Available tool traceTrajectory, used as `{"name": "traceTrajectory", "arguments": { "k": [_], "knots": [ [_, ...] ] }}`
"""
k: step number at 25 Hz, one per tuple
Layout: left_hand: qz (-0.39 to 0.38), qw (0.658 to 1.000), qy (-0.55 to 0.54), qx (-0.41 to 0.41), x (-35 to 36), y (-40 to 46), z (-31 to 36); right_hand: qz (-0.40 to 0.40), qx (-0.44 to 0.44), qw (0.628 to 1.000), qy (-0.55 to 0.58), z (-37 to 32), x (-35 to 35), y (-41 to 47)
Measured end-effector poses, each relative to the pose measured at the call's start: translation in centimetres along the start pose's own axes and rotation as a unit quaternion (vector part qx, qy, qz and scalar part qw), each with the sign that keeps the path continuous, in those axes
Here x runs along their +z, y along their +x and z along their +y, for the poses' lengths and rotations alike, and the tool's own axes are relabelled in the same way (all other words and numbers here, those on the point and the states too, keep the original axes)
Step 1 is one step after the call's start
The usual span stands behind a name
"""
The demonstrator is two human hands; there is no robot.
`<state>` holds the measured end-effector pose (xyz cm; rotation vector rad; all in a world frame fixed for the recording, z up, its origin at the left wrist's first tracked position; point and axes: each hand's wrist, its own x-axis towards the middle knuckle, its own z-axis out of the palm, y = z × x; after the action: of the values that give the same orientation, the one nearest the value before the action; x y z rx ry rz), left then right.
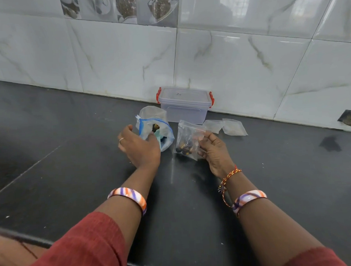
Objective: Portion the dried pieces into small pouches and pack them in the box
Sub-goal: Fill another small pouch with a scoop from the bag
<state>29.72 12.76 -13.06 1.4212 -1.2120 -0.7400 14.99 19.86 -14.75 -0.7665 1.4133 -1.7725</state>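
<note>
1. The small pouch is clear plastic, held upright just above the dark counter, in front of the box. A cluster of dark, round dried pieces sits at its bottom; its upper part is crumpled and looks empty.
2. The right hand pinches the pouch's right edge between thumb and fingers.
3. To the left, a larger zip bag with a blue seal stands open, holding dark pieces and something teal.
4. The left hand hovers at the bag's mouth, fingers loosely spread and curved; I cannot tell whether it holds anything.
5. The clear box, lid on with red clips, stands against the tiled wall; its contents cannot be made out.
6. Two flat empty pouches lie right of the box.
</note>
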Motion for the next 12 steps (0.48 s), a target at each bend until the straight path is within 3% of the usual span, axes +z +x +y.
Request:
{"name": "traceTrajectory", "arguments": {
  "k": [2, 5, 7, 12],
  "knots": [
    [-0.006, 0.993, 0.019, 0.120, 0.2, -2.3, 0.5, -0.025, -0.009, 0.999, -0.042, 0.1, -0.8, -0.5],
    [-0.167, 0.951, -0.033, 0.258, 1.6, -5.4, 0.7, -0.022, -0.008, 0.995, -0.094, 0.7, -0.6, -0.8],
    [-0.240, 0.939, 0.001, 0.246, 3.2, -6.3, 0.3, 0.032, -0.010, 0.990, -0.136, 1.0, -0.2, -0.3],
    [-0.260, 0.948, 0.045, 0.179, 7.1, -5.2, -0.2, 0.111, -0.045, 0.969, -0.215, 0.1, -0.7, 3.0]
  ]
}}
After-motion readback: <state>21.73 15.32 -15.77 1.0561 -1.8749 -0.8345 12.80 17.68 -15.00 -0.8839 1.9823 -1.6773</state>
